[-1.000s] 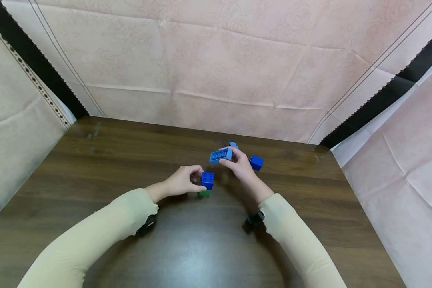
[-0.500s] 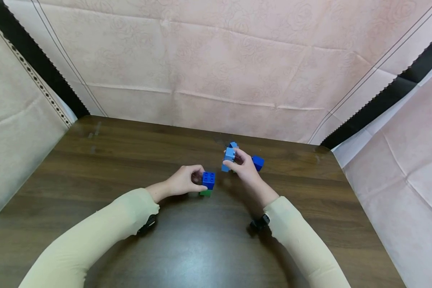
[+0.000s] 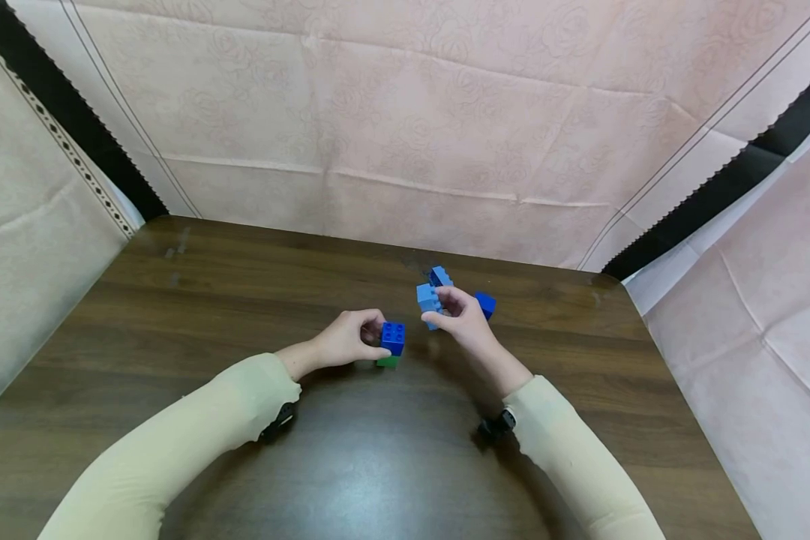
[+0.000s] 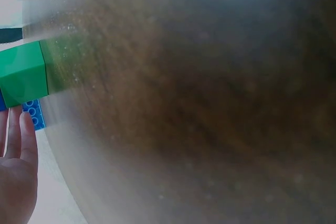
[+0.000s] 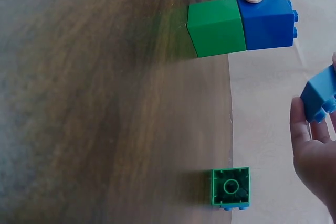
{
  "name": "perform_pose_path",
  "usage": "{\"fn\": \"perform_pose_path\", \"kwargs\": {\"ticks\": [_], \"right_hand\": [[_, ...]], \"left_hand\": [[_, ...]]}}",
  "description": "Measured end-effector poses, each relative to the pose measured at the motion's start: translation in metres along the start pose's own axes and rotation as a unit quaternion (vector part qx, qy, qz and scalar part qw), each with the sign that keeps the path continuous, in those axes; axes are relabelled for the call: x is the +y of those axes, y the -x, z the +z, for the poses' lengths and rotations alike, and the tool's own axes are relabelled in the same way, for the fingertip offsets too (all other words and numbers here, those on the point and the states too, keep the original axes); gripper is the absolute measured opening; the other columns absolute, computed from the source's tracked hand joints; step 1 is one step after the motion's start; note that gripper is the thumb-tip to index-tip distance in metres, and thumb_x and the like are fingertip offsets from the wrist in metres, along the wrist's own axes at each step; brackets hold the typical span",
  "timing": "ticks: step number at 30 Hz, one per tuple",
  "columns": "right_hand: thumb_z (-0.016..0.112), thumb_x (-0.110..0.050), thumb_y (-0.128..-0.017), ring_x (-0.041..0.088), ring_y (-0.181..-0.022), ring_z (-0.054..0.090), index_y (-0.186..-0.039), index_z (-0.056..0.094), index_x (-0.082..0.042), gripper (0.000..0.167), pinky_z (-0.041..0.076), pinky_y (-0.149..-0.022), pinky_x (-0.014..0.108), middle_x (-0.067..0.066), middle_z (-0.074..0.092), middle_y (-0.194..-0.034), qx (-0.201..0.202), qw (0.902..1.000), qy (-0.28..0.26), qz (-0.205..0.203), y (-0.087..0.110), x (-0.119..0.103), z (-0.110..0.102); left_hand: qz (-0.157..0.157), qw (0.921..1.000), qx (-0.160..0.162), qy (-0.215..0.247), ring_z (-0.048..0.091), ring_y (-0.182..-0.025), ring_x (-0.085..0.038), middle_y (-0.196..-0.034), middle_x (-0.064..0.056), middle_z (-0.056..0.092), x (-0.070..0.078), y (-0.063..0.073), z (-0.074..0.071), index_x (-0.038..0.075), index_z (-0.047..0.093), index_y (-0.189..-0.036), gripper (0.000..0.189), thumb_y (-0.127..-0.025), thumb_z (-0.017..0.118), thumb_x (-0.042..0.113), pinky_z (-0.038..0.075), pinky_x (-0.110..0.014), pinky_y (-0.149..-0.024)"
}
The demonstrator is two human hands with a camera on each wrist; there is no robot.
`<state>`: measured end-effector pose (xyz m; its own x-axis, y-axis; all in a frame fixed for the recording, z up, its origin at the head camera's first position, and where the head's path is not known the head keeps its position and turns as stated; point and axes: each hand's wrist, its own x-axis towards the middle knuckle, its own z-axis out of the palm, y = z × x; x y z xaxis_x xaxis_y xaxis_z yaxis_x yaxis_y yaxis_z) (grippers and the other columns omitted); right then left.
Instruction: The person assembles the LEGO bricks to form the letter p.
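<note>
My left hand grips a dark blue brick with thumb and fingers. It sits on a green brick in an upright stack at the table's middle. In the right wrist view the stack lies sideways, the thumb pressed on the dark blue brick beside the green one. To its right, my right hand pinches a light blue brick, tilted with one end toward me. The right wrist view shows that light blue brick at the fingertips, partly cut off by the frame edge.
Just beyond the right hand stands another light blue piece. A dark blue brick lies right of it, partly behind the hand. The right wrist view has a green brick with its hollow underside showing. Pale cloth rises behind the wooden table.
My right hand has turned the light blue brick from crosswise with studs showing to end-on, and shifted slightly right and nearer me. The left hand and its stack have stayed almost still.
</note>
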<state>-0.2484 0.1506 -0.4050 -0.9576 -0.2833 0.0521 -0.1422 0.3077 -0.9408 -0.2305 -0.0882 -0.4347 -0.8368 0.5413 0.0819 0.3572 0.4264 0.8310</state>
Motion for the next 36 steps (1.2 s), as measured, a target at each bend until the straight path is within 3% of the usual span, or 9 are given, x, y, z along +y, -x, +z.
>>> {"fn": "perform_pose_path", "kwargs": {"ticks": [4, 10, 27, 36], "right_hand": [[0.068, -0.013, -0.085, 0.014, -0.089, 0.054, -0.122, 0.056, -0.001, 0.041, 0.049, -0.075, 0.017, 0.016, 0.059, -0.112, -0.003, 0.9999, 0.001, -0.012, 0.002, 0.001, -0.001], [0.066, -0.015, -0.087, 0.024, -0.104, 0.049, -0.125, 0.057, -0.004, 0.041, 0.047, -0.084, 0.025, 0.017, 0.054, -0.126, -0.022, 0.9996, 0.004, -0.019, 0.006, -0.002, -0.003], [0.066, -0.017, -0.087, 0.023, -0.098, 0.046, -0.122, 0.061, -0.009, 0.037, 0.045, -0.079, 0.027, 0.011, 0.053, -0.108, -0.075, 0.9938, 0.049, -0.066, 0.011, -0.012, -0.003], [0.068, -0.016, -0.085, 0.022, -0.097, 0.045, -0.121, 0.063, -0.010, 0.037, 0.045, -0.076, 0.026, 0.009, 0.052, -0.104, -0.086, 0.9928, 0.068, -0.049, 0.010, -0.005, 0.002]], "left_hand": [[0.000, 1.0000, 0.000, -0.001, 0.060, -0.088, -0.016, -0.098, -0.007, 0.065, -0.001, 0.000, 0.000, 0.009, 0.056, -0.099, 0.029, -0.080, 0.075, 0.021, 0.053, -0.034, -0.083], [-0.004, 1.0000, -0.001, 0.000, 0.061, -0.089, -0.017, -0.098, -0.007, 0.065, -0.002, -0.001, 0.001, 0.009, 0.056, -0.099, 0.030, -0.079, 0.075, 0.022, 0.053, -0.034, -0.084], [-0.001, 1.0000, -0.005, 0.002, 0.060, -0.088, -0.016, -0.098, -0.006, 0.065, 0.003, -0.008, 0.005, 0.010, 0.055, -0.096, 0.029, -0.079, 0.075, 0.021, 0.053, -0.034, -0.084], [-0.001, 1.0000, -0.005, -0.003, 0.061, -0.090, -0.016, -0.100, -0.007, 0.065, 0.003, -0.012, 0.009, 0.009, 0.055, -0.099, 0.030, -0.079, 0.075, 0.019, 0.054, -0.034, -0.085]]}}
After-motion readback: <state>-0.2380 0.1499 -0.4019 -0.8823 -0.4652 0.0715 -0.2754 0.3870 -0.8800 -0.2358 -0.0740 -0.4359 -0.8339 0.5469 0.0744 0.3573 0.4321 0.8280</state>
